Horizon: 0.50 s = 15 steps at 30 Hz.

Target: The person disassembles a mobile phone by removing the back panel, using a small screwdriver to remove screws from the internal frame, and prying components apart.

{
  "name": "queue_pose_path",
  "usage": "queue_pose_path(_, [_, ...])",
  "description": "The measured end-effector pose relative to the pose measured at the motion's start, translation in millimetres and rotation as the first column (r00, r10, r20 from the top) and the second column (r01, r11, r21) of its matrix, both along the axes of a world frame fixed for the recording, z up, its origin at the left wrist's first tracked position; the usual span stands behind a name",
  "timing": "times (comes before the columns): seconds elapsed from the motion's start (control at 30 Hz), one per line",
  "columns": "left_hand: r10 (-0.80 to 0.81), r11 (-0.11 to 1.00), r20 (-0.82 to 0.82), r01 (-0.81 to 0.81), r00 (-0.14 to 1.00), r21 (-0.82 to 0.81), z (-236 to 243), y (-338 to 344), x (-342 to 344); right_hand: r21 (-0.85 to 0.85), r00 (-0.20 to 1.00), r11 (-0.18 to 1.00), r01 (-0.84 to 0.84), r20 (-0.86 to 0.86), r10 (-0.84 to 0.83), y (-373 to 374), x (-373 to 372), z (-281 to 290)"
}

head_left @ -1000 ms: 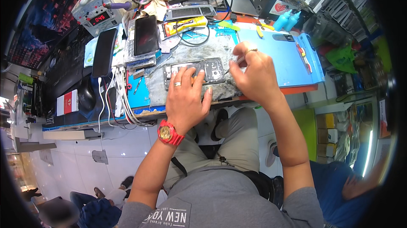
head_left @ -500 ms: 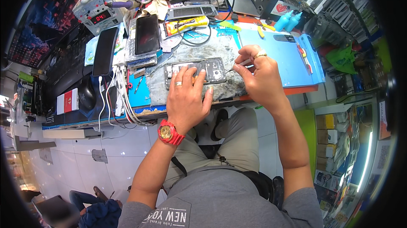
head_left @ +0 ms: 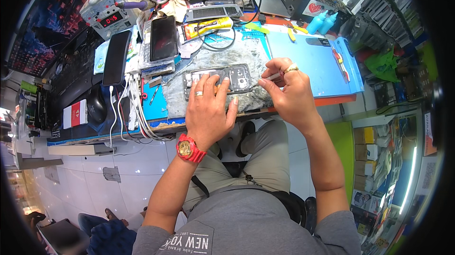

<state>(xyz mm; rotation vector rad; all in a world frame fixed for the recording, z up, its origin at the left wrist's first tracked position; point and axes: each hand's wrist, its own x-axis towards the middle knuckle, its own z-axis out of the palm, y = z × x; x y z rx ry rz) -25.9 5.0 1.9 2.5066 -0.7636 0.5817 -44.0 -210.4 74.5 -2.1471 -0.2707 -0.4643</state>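
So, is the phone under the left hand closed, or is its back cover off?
Open. The phone lies flat with bare inner parts showing, the left hand pressing it down and the right hand holding a thin tool at its edge.

Grey printed T-shirt (head_left: 246, 226), khaki trousers (head_left: 265, 160), red wristwatch (head_left: 189, 148), finger rings (head_left: 199, 93).

Counted on the desk (head_left: 303, 60): 1 opened phone (head_left: 219, 78), 2 dark-screen phones (head_left: 164, 38), 2 blue bottles (head_left: 321, 22), 1 mouse (head_left: 96, 105), 1 meter w/ red digits (head_left: 110, 18), approx. 4 white cables (head_left: 135, 113).
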Motion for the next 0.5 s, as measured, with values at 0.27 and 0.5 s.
queue_pose_path(0.27, [0.008,1.000,0.008,-0.008,1.000,0.006,0,-1,0,-0.277,0.996,0.960,-0.033,0.069,0.055,-2,7,0])
queue_pose_path(0.5, [0.005,1.000,0.009,-0.005,1.000,-0.003,-2,0,0,-0.301,1.000,0.953,0.005,-0.014,-0.010,0,16,15])
